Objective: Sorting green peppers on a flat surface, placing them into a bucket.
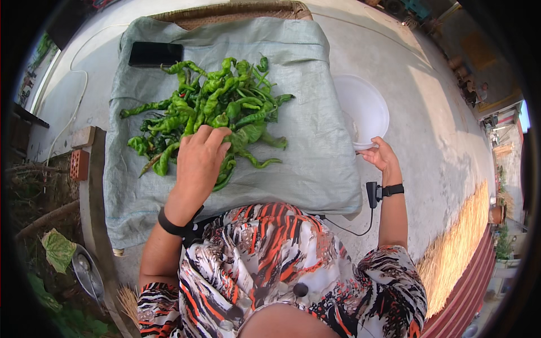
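A heap of twisted green chili peppers (211, 97) lies on a pale green woven plastic sheet (312, 169) in front of me. My left hand (200, 152) is on the near side of the heap, fingers bent down among the peppers. Its fingertips are partly hidden, so whether it grips one is unclear. At the right, my right hand (382, 156) holds the rim of a white plastic bowl (370, 110), thumb on top. The bowl is tilted beside the sheet's right edge, and part of it is hidden behind that edge.
A black smartphone (155, 54) lies on the sheet's far left. Beyond the sheet shows a woven wicker edge (236, 12). A red perforated brick (79, 164) and a metal bowl (88, 272) are at the left. Straw (458, 249) lies along the right. A cable (355, 232) hangs from my right wrist.
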`<state>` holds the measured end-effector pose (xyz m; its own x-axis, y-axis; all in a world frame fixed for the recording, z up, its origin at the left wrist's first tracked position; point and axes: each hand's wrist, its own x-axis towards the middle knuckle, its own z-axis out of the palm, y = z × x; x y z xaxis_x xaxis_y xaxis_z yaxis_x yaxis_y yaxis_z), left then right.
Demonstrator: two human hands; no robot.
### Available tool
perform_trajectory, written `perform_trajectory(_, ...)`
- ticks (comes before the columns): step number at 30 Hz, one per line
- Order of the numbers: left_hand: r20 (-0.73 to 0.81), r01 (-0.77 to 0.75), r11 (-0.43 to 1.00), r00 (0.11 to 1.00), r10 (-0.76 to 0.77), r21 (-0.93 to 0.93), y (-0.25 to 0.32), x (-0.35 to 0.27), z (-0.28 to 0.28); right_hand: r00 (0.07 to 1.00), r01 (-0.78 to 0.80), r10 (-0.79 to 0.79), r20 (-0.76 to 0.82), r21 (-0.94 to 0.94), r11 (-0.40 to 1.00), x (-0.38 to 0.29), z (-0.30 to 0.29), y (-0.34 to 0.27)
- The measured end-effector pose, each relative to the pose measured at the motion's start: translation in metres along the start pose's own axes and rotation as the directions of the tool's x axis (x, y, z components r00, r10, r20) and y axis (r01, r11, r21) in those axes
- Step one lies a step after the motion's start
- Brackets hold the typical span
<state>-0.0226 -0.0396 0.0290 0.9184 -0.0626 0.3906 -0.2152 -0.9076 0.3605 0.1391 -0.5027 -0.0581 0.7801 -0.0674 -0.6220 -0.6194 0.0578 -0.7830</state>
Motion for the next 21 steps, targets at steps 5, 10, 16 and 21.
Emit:
perform_trajectory(5, -0.139, 0.031, 0.993, 0.989, -0.046, -0.111, -0.004, -0.002, -0.004, 0.997, -0.042, 0.042, 0.060, 0.005, 0.999, -0.011, -0.004, -0.006)
perform_trajectory(10, -0.325, 0.058, 0.976, 0.937, -0.126, -0.211, -0.011, 0.004, -0.004, 0.995, -0.055, 0.046, 0.093, 0.106, 0.993, -0.010, -0.009, -0.008)
perform_trajectory(16, -0.313, 0.176, 0.912, 0.901, -0.300, -0.369, -0.010, 0.012, -0.010, 0.977, -0.132, 0.097, 0.188, 0.187, 0.973, -0.011, -0.010, -0.011)
perform_trajectory(21, -0.242, 0.226, 0.761, 0.860, -0.449, -0.608, -0.001, 0.017, -0.016, 0.630, 0.088, -0.673, -0.387, -0.825, 0.557, -0.008, -0.038, -0.013)
